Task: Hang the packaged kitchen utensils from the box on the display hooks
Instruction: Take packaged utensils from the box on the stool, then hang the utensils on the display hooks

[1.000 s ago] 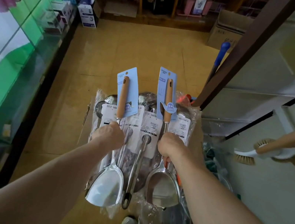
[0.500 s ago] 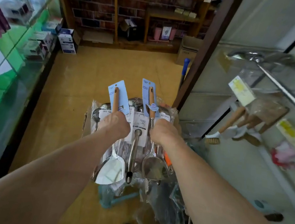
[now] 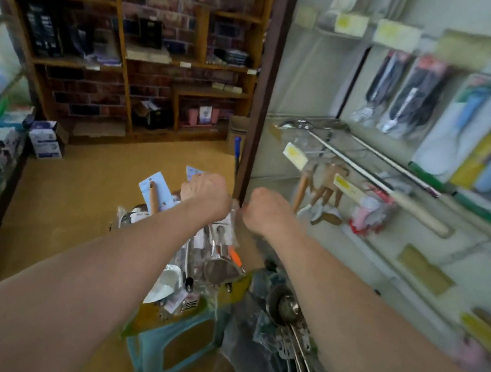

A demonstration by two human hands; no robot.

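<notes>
- Two fists are up. The left hand (image 3: 205, 193) grips a blue-carded utensil (image 3: 194, 174) that pokes out above the knuckles. The right hand (image 3: 266, 210) is curled too, but can't tell what's in it, if anything.
- Early days imo: nothing in hand is on the hooks (image 3: 348, 186) yet, and the box (image 3: 151, 313), near centre on a stool (image 3: 165, 344), still looks well stocked.
- The right wall already carries brushes (image 3: 322, 185) and bagged tools (image 3: 415, 94).
- Versus half a second back, both hands are higher and further right. The right one is now past the brown post (image 3: 263, 91), and the view has swung toward the display.
</notes>
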